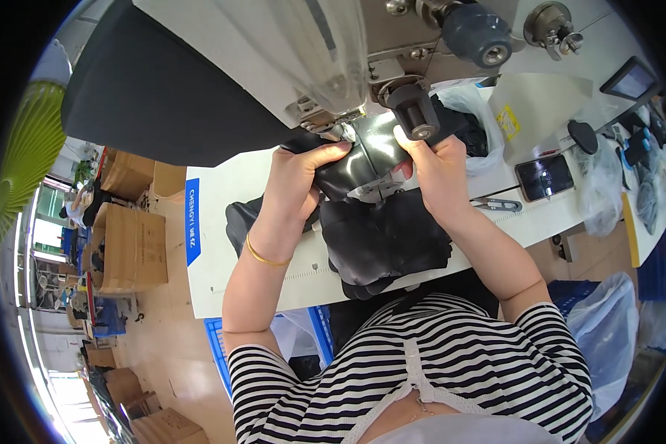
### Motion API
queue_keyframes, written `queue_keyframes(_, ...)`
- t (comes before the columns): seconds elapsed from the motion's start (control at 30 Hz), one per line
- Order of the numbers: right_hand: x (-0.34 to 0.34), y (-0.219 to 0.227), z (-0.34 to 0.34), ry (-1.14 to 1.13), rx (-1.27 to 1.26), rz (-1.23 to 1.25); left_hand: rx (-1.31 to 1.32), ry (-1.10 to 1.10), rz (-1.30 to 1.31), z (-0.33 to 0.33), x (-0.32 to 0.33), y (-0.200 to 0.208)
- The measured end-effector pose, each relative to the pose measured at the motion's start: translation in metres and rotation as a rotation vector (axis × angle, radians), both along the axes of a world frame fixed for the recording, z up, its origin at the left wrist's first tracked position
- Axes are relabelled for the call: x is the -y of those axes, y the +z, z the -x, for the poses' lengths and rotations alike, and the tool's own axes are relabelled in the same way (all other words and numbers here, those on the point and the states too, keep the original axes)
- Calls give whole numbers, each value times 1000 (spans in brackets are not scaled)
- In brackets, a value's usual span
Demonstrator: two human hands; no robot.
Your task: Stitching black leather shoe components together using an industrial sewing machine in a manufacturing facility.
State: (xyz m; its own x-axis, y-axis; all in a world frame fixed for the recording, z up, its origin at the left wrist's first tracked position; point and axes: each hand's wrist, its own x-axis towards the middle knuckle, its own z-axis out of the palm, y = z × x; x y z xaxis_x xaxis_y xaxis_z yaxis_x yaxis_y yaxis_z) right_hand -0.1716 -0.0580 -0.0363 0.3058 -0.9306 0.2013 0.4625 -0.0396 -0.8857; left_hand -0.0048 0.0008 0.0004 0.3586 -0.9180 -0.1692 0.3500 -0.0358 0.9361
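A shiny black sheet of leather-like material (359, 159) lies beneath the sewing machine's (251, 55) presser foot (343, 132), under a bright light. A seam line runs down its middle. My left hand (292, 174) pinches the sheet's left side, thumb on top close beside the foot. On the other side my right hand (438, 163) grips it with the thumb above and fingers curled below, partly hidden. Just in front of my hands, a stack of black pieces (385, 233) rests at the table's near edge. The needle tip cannot be made out.
On the white table (266, 285), thread snips (498, 205) and a phone (544, 177) lie to the right. Behind my right hand is a clear plastic bag (488, 126) with black pieces. A blue crate (322, 333) stands below the table; cardboard boxes (132, 248) stand left.
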Motion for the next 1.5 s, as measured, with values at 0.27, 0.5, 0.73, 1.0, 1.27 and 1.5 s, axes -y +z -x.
queue_keyframes(0.27,-2,0,1,-3,7,43,45,3,9,0,0,1)
queue_keyframes(0.5,-2,0,3,-8,-41,56,74,-14,19,-3,-1,-2)
queue_keyframes(0.73,7,-2,5,61,-120,105,69,-16,-8,-8,7,1)
queue_keyframes(1.0,8,-3,7,84,-116,78,19,-16,-30,-8,5,0)
queue_keyframes(1.27,5,-2,9,89,-87,61,-44,-114,-4,-14,-13,5)
queue_keyframes(1.5,3,1,17,87,-286,154,25,-93,30,-7,-8,-14)
